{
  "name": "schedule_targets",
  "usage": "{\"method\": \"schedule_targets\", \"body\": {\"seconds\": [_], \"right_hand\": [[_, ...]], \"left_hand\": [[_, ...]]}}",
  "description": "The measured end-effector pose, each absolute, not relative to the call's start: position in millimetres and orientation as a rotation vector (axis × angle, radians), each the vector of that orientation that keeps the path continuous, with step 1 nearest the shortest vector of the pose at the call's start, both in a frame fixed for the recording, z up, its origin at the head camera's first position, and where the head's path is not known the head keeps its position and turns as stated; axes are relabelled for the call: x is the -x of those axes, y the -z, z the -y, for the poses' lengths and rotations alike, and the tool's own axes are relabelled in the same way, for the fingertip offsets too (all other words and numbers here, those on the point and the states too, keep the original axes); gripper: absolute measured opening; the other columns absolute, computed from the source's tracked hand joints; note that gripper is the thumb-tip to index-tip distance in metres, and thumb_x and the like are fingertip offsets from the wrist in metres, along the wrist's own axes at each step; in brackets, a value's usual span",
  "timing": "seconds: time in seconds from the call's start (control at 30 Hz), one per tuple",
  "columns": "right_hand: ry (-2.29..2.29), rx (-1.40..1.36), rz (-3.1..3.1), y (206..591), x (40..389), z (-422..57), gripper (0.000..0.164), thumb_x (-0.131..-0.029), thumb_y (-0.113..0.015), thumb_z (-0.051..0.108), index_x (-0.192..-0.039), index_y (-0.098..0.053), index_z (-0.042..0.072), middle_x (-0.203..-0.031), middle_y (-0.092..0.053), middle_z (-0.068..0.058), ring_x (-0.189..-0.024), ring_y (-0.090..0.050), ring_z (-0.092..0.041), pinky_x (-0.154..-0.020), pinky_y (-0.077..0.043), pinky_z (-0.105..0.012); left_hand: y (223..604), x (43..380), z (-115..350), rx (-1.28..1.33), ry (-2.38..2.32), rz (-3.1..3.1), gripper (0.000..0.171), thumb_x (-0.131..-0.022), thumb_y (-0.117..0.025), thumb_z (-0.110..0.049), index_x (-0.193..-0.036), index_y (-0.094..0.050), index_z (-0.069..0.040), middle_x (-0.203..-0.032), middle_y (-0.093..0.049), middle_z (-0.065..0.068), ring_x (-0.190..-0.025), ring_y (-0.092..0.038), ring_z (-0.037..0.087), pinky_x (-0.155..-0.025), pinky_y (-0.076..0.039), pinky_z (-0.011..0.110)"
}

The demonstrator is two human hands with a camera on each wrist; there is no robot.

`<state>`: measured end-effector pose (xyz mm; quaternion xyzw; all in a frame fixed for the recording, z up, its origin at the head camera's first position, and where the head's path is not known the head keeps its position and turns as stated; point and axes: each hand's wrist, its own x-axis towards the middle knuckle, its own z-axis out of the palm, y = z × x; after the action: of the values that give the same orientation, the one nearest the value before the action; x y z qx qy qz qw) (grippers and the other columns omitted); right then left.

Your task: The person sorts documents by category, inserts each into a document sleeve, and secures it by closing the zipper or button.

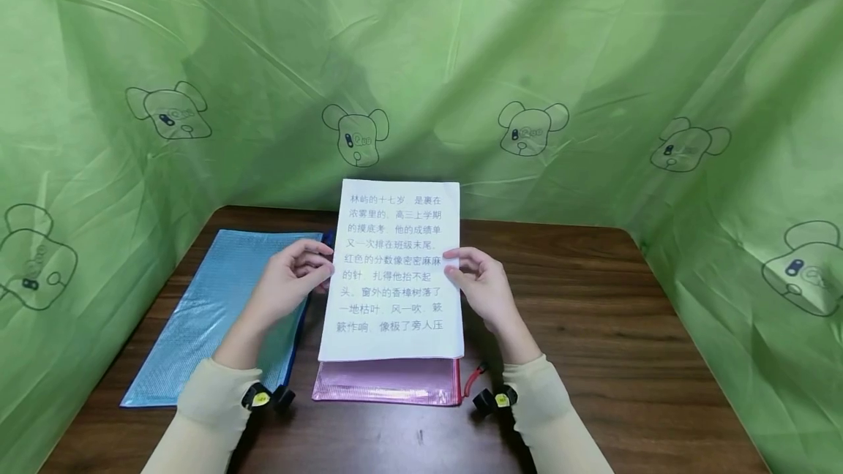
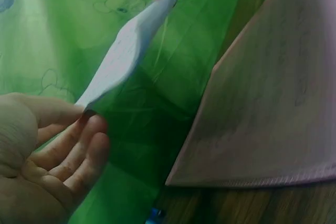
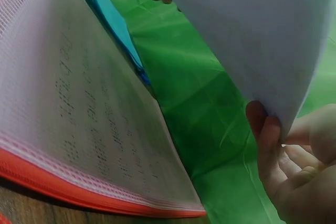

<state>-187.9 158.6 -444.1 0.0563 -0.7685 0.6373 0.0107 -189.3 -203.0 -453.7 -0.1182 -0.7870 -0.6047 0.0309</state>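
A white sheet of paper [image 1: 391, 269] printed with lines of Chinese text is held up, its printed face toward the head camera. My left hand [image 1: 286, 280] pinches its left edge between thumb and fingers. At the opposite edge, my right hand [image 1: 487, 287] pinches it the same way. In the left wrist view the paper [image 2: 123, 56] looks slightly bent. Below it lies a pink zip pouch [image 1: 388, 382] with a red zipper side, mostly hidden by the paper in the head view. Printed lines show through the pouch [image 3: 89, 98] in the right wrist view.
A blue zip pouch [image 1: 217, 313] lies on the left of the dark wooden table [image 1: 579, 313], partly behind my left forearm. A red zipper pull [image 1: 474, 379] sticks out beside the pink pouch. Green fabric [image 1: 421, 57] with bear-head outlines surrounds the table's back and sides.
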Motion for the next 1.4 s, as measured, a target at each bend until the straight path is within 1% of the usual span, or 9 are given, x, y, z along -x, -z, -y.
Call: {"method": "schedule_targets", "body": {"seconds": [0.23, 0.4, 0.57, 0.73, 1.0, 1.13, 1.2, 1.3, 1.4], "right_hand": [[-1.971, -0.167, 2.434, 446.8, 191.0, -165.6, 0.022, -0.103, -0.073, 0.001, -0.125, -0.075, 0.003, -0.113, -0.080, -0.019, -0.094, -0.081, -0.031, -0.080, -0.063, -0.031], [-1.971, -0.160, 2.444, 448.2, 191.8, -168.7, 0.022, -0.103, -0.073, 0.001, -0.125, -0.076, 0.003, -0.113, -0.080, -0.019, -0.095, -0.081, -0.032, -0.081, -0.063, -0.031], [-1.967, -0.148, 2.450, 449.2, 192.5, -171.9, 0.022, -0.104, -0.072, 0.002, -0.126, -0.075, 0.003, -0.115, -0.080, -0.019, -0.096, -0.081, -0.032, -0.082, -0.063, -0.031], [-1.987, -0.141, 2.437, 451.2, 195.2, -176.6, 0.024, -0.105, -0.071, 0.002, -0.129, -0.074, 0.004, -0.115, -0.080, -0.018, -0.095, -0.081, -0.030, -0.082, -0.063, -0.032], [-1.952, -0.101, 2.492, 450.7, 197.6, -189.0, 0.025, -0.105, -0.071, 0.003, -0.130, -0.074, 0.003, -0.116, -0.080, -0.018, -0.095, -0.080, -0.028, -0.080, -0.061, -0.029], [-1.953, -0.093, 2.515, 450.3, 198.5, -194.5, 0.025, -0.105, -0.071, 0.004, -0.131, -0.073, 0.002, -0.117, -0.079, -0.019, -0.096, -0.080, -0.027, -0.081, -0.060, -0.029], [-1.955, -0.092, 2.519, 450.3, 198.9, -196.4, 0.026, -0.106, -0.071, 0.005, -0.131, -0.073, 0.002, -0.117, -0.079, -0.019, -0.096, -0.080, -0.026, -0.081, -0.060, -0.028], [-1.960, -0.087, 2.520, 450.1, 199.5, -198.4, 0.027, -0.106, -0.071, 0.006, -0.132, -0.072, 0.001, -0.118, -0.079, -0.019, -0.095, -0.079, -0.025, -0.080, -0.060, -0.028], [-1.962, -0.089, 2.525, 449.2, 199.4, -199.3, 0.027, -0.106, -0.071, 0.007, -0.133, -0.072, 0.001, -0.118, -0.079, -0.019, -0.094, -0.079, -0.024, -0.079, -0.060, -0.028]], "left_hand": [[469.2, 196.1, 236.4, 0.314, 1.477, 2.652, 0.033, -0.105, -0.076, -0.018, -0.135, -0.068, -0.006, -0.121, -0.075, 0.015, -0.097, -0.071, 0.027, -0.075, -0.059, 0.032], [487.4, 200.0, 257.3, 0.358, 1.407, 2.775, 0.050, -0.102, -0.079, -0.016, -0.145, -0.059, -0.001, -0.126, -0.069, 0.022, -0.098, -0.066, 0.029, -0.071, -0.056, 0.031], [501.9, 201.9, 269.5, 0.439, 1.426, 2.859, 0.060, -0.099, -0.083, -0.015, -0.150, -0.054, -0.001, -0.126, -0.062, 0.021, -0.097, -0.059, 0.028, -0.069, -0.052, 0.031], [509.8, 201.9, 274.1, 0.498, 1.400, 2.897, 0.071, -0.094, -0.089, -0.019, -0.152, -0.053, -0.003, -0.128, -0.061, 0.018, -0.103, -0.055, 0.028, -0.082, -0.048, 0.037], [515.4, 201.7, 274.0, 0.520, 1.330, 2.932, 0.086, -0.084, -0.097, -0.026, -0.155, -0.052, -0.007, -0.133, -0.059, 0.017, -0.115, -0.054, 0.033, -0.095, -0.046, 0.050], [516.7, 201.4, 275.8, 0.538, 1.346, 2.924, 0.083, -0.084, -0.096, -0.018, -0.154, -0.052, -0.005, -0.133, -0.058, 0.017, -0.118, -0.053, 0.034, -0.099, -0.046, 0.051], [516.3, 200.9, 276.8, 0.547, 1.374, 2.915, 0.080, -0.086, -0.093, -0.012, -0.154, -0.052, -0.003, -0.131, -0.058, 0.017, -0.118, -0.053, 0.033, -0.099, -0.047, 0.048], [514.1, 199.7, 277.8, 0.551, 1.437, 2.897, 0.074, -0.088, -0.088, -0.004, -0.153, -0.051, 0.000, -0.126, -0.057, 0.017, -0.112, -0.052, 0.030, -0.093, -0.048, 0.038], [511.5, 199.0, 277.5, 0.541, 1.476, 2.890, 0.070, -0.090, -0.084, 0.001, -0.152, -0.051, 0.002, -0.117, -0.056, 0.017, -0.103, -0.052, 0.027, -0.081, -0.048, 0.030]]}}
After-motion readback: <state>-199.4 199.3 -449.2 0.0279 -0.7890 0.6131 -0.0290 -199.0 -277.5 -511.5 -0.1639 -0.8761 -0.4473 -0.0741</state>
